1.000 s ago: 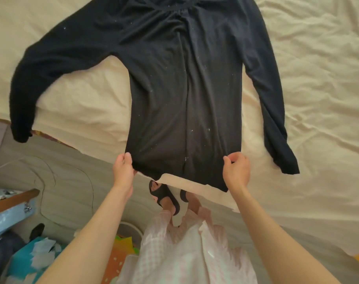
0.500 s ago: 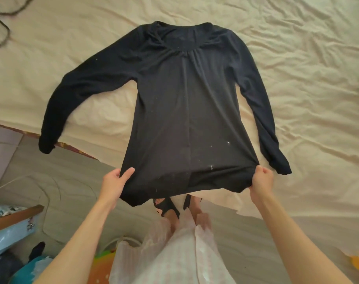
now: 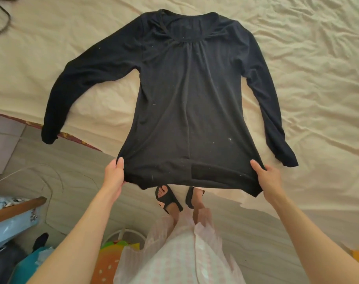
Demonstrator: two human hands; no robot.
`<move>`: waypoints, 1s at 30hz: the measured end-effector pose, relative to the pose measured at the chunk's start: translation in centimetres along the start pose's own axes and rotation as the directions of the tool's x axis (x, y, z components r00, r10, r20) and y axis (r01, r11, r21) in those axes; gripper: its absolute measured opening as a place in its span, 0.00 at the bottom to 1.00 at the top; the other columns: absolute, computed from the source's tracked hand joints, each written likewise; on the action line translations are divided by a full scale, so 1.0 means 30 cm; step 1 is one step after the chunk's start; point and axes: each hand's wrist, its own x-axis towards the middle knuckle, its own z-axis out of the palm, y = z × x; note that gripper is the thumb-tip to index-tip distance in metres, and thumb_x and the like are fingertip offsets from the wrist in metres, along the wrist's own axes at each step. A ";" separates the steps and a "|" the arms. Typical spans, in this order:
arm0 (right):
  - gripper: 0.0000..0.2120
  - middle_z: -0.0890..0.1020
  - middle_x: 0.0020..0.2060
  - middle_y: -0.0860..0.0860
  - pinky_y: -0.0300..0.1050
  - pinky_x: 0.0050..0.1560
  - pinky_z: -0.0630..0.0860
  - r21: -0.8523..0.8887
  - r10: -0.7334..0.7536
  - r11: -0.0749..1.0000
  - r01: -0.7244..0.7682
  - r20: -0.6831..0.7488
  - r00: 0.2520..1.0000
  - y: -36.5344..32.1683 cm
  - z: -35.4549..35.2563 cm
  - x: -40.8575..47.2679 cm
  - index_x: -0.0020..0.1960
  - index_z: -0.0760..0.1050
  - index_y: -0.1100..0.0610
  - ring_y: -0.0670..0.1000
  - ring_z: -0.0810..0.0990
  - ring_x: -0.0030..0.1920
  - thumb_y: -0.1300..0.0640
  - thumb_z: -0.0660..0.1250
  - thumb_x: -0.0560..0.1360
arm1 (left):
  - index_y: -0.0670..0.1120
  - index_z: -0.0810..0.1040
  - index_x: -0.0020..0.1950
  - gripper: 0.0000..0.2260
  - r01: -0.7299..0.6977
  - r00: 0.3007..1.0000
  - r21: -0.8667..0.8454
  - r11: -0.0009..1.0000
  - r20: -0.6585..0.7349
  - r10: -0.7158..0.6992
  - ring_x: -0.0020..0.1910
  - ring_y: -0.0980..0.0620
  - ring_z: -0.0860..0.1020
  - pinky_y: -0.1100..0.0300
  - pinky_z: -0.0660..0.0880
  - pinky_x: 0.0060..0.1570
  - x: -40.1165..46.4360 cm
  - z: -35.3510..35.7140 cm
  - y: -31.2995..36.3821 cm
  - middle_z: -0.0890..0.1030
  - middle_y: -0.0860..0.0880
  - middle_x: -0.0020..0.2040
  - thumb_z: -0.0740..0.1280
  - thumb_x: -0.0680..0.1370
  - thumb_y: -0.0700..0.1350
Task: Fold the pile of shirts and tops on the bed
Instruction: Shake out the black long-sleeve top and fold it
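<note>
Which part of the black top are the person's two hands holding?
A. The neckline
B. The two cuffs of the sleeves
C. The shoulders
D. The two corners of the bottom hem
D: the left hand and right hand each grip a bottom corner of the black top, which lies spread on the bed sheet with its sleeves out to the sides.

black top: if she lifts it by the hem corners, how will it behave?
Likely floppy: the top already sags between the left hand and right hand gripping its hem. Probably light, since thin knit puckers at each grip. The sleeves lie loose on the bed, so they would likely dangle and trail.
</note>
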 end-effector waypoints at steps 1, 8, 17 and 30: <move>0.10 0.77 0.37 0.50 0.47 0.46 0.70 -0.025 -0.043 0.999 0.043 -0.013 0.999 -0.005 -0.003 0.017 0.49 0.75 0.59 0.54 0.76 0.43 0.51 0.64 0.78 | 0.39 0.70 0.66 0.16 -0.054 0.999 0.087 0.995 -0.005 0.054 0.58 0.45 0.73 0.50 0.72 0.59 0.013 0.006 -0.011 0.75 0.44 0.59 0.53 0.83 0.46; 0.08 0.76 0.41 0.52 0.45 0.44 0.67 -0.308 -0.121 0.947 0.096 -0.064 0.991 0.099 0.039 0.137 0.49 0.75 0.60 0.56 0.75 0.46 0.56 0.62 0.79 | 0.37 0.73 0.59 0.10 0.115 0.990 0.296 0.948 -0.115 -0.084 0.35 0.47 0.72 0.54 0.72 0.39 0.077 0.036 -0.201 0.76 0.38 0.46 0.59 0.80 0.37; 0.17 0.76 0.43 0.54 0.45 0.42 0.74 0.379 0.505 0.742 -0.553 0.225 0.833 0.266 0.240 0.028 0.56 0.70 0.58 0.53 0.78 0.43 0.44 0.56 0.80 | 0.40 0.60 0.74 0.19 0.571 0.819 -0.225 0.789 0.228 -0.527 0.67 0.42 0.69 0.49 0.69 0.62 -0.006 0.191 -0.250 0.68 0.39 0.70 0.56 0.83 0.41; 0.21 0.76 0.60 0.57 0.51 0.64 0.67 0.811 0.465 -0.033 -0.584 0.530 0.709 0.208 0.235 0.085 0.68 0.68 0.59 0.57 0.72 0.66 0.49 0.62 0.79 | 0.41 0.69 0.61 0.12 0.656 0.692 -0.671 0.345 0.352 -0.631 0.43 0.49 0.73 0.64 0.71 0.40 0.077 0.292 -0.195 0.74 0.43 0.55 0.63 0.79 0.44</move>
